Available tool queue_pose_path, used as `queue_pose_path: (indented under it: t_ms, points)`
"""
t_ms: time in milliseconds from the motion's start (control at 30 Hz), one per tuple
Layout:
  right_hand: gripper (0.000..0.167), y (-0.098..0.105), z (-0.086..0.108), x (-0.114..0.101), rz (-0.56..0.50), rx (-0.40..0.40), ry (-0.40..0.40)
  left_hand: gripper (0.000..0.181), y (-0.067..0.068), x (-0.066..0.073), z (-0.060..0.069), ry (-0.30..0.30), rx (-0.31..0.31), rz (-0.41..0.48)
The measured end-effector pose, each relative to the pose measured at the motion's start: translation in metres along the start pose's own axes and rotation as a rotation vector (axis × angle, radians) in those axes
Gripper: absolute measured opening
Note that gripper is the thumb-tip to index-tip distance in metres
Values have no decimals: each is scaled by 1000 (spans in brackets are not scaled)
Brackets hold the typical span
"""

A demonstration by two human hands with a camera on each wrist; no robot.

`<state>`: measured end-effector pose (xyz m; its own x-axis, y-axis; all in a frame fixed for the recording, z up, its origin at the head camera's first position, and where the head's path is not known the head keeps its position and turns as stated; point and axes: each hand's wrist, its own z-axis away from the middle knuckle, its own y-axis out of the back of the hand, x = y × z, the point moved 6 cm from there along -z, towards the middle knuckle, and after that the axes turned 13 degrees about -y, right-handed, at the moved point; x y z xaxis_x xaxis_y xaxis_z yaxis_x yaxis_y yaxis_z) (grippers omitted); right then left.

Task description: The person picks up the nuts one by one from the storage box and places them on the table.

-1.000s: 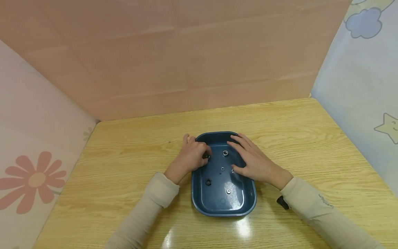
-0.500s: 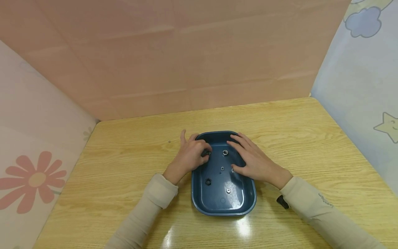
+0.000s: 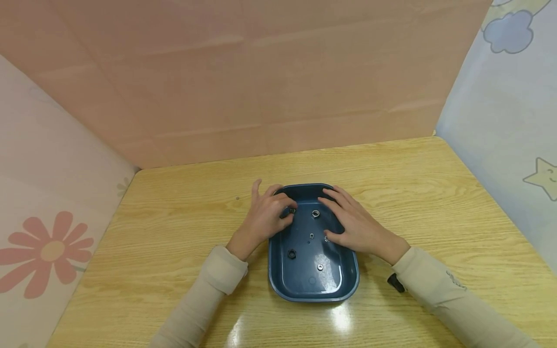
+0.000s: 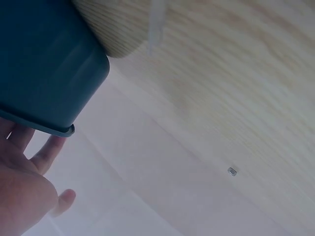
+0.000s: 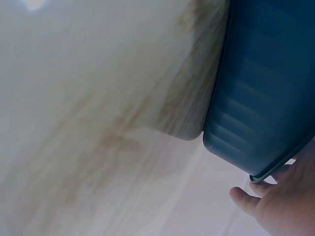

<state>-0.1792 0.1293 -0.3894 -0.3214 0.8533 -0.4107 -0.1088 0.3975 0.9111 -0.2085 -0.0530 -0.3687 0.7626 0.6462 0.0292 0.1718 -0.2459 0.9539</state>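
Nearest are two pale sleeves: the left sleeve and the right sleeve, both reaching in over the desk. A black piece shows just under the edge of the right one. Between the sleeves a blue tray stands on the desk, its short side toward the person.

In the near half of the tray lie a small nut, rather to the right, and, a little farther, a black nut to the left. Next comes a tiny nut near the middle. To its right is a half-hidden nut, at the tip of the right thumb; whether they touch, I cannot tell.

The right hand has its fingers spread over the right wall of the tray and grips nothing. The left hand reaches over the left wall; its thumb and bent forefinger pinch a held nut, and the little finger is raised. Just to the right of this is a silver nut.

Beyond the left hand, a little bit lies on the desk. Farthest is a pink sheet, upright behind the desk.
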Motion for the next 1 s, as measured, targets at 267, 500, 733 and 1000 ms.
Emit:
queue_pose_path:
  t_ms: [267,500,733,1000]
  points:
    - [76,0,0,0,-3,-5,-4,17,4,3,2,-41,66,-28]
    - [76,0,0,1,-9,-8,-9,18,10,0,5,-61,145,5]
    - [76,0,0,1,-10,-6,-9,19,15,-6,10,-43,205,92]
    - [76,0,0,2,-8,1,-6,21,21,-10,13,-44,242,162]
